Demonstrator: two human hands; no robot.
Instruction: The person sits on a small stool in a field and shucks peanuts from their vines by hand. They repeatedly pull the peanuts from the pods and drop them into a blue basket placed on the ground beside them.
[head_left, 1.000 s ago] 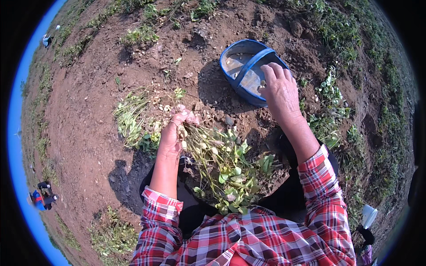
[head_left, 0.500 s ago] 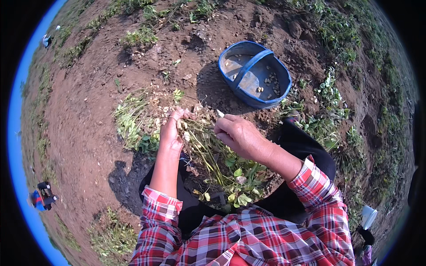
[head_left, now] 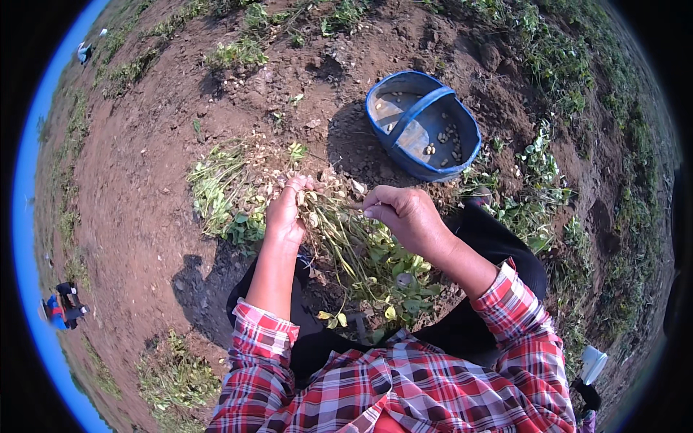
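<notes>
My left hand (head_left: pixel 286 213) is closed around the root end of a bunch of peanut plants (head_left: pixel 346 242), whose stems and leaves trail down between my knees. Pale peanut pods hang among the roots by its fingertips. To the right of the bunch, my right hand (head_left: pixel 411 216) has thumb and forefinger pinched together at its edge. A small brownish bit shows at these fingertips, too small to name. Beyond my right hand, a blue basket (head_left: pixel 468 160) with a handle across its top stands on the soil, several loose peanuts (head_left: pixel 449 137) on its bottom.
A pile of pulled plants (head_left: pixel 216 187) lies left of my left hand, with another heap (head_left: pixel 177 379) at the lower left. Green plants (head_left: pixel 538 173) line the right side. People are at the far left, and a white container (head_left: pixel 593 364) is at the lower right.
My right hand has shifted slightly right and down, its fingers now pinched at the bunch's edge. My left hand keeps its hold on the plants. The whole view has shifted slightly.
</notes>
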